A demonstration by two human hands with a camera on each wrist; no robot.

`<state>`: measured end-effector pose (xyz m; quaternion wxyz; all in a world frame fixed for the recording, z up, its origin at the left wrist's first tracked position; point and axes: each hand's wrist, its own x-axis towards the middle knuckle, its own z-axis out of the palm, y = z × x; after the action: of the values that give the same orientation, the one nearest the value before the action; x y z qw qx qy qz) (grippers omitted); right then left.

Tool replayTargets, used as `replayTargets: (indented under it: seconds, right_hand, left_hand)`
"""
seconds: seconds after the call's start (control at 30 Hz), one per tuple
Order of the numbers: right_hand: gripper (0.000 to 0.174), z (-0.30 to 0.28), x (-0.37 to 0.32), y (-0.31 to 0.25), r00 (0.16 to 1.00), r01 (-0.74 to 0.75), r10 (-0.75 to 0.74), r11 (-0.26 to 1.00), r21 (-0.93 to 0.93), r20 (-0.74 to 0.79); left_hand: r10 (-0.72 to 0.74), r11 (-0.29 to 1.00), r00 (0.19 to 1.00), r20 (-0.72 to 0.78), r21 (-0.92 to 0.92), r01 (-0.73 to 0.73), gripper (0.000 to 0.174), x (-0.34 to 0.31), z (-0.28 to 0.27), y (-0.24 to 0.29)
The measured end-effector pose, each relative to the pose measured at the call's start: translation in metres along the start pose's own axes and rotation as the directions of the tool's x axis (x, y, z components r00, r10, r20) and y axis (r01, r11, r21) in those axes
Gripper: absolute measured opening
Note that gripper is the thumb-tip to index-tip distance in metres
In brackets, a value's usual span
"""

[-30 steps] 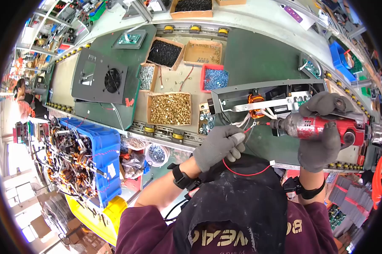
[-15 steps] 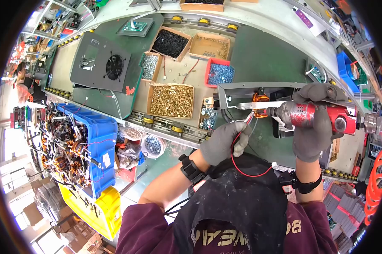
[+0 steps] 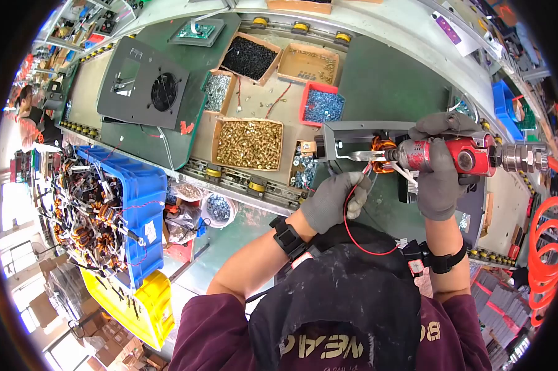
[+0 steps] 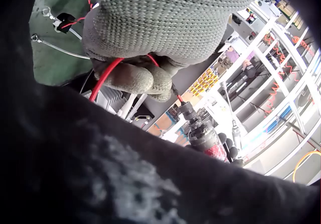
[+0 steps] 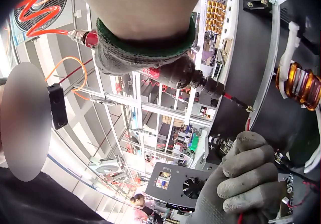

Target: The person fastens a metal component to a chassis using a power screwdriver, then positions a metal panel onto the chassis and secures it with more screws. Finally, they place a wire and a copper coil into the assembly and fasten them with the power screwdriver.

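Curled gloved fingers of my left hand [image 3: 334, 201] pinch a red wire [image 3: 360, 246] beside the metal bracket [image 3: 358, 156] of a grey chassis. My right hand [image 3: 441, 170] is wrapped round a red power driver [image 3: 467, 157]. In the right wrist view, the driver's bit [image 5: 235, 101] points at a silver bar [image 5: 266, 63], with the red wire's end close to its tip; whether they touch I cannot tell. A copper-wound coil [image 3: 383, 154] sits just past the driver's nose. The left wrist view has the red wire [image 4: 104, 78] running between the gloved fingers [image 4: 131, 78].
Trays of brass fasteners [image 3: 248, 144], black screws [image 3: 249, 57] and blue screws [image 3: 323, 106] stand left of the chassis. Farther left lies a grey panel with a fan [image 3: 164, 91]. A blue crate of coils [image 3: 144, 213] is at lower left; an orange coiled hose [image 3: 545, 247] hangs at right.
The driver has moved left and up, from below the chassis to the bracket and coil. My left hand has moved slightly right and up with the red wire.
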<state>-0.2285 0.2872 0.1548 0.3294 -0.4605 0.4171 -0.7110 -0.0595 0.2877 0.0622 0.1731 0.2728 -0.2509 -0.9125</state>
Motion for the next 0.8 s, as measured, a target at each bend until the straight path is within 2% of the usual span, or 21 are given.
replayTargets:
  seconds: [0.2, 0.37, 0.63, 0.73, 0.8]
  right_hand:
    - [0.038, 0.002, 0.001, 0.001, 1.000, 0.023, -0.023, 1.000, -0.017, 0.020]
    - [0.037, 0.003, 0.002, -0.002, 0.998, 0.032, -0.032, 0.999, -0.009, 0.046]
    - [0.036, 0.004, 0.000, 0.004, 0.998, -0.056, 0.057, 0.997, -0.044, 0.024]
    - [0.035, 0.012, 0.002, 0.005, 0.996, -0.046, 0.054, 0.994, -0.101, 0.073]
    - [0.032, 0.021, 0.004, 0.006, 0.991, 0.028, -0.014, 0.993, -0.110, 0.130]
  left_hand:
    - [0.026, 0.996, 0.999, 0.033, 0.083, -0.028, 0.007, 0.001, -0.003, 0.001]
    - [-0.021, 0.995, 1.000, 0.017, -0.095, 0.022, 0.012, 0.007, -0.006, -0.005]
    - [-0.038, 0.996, 0.999, 0.025, -0.085, 0.040, 0.013, 0.010, -0.009, -0.007]
    - [-0.067, 0.995, 0.998, 0.001, -0.070, 0.067, 0.013, 0.011, -0.008, -0.010]
    - [-0.074, 0.997, 0.997, -0.017, -0.034, 0.073, 0.014, 0.012, -0.009, -0.013]
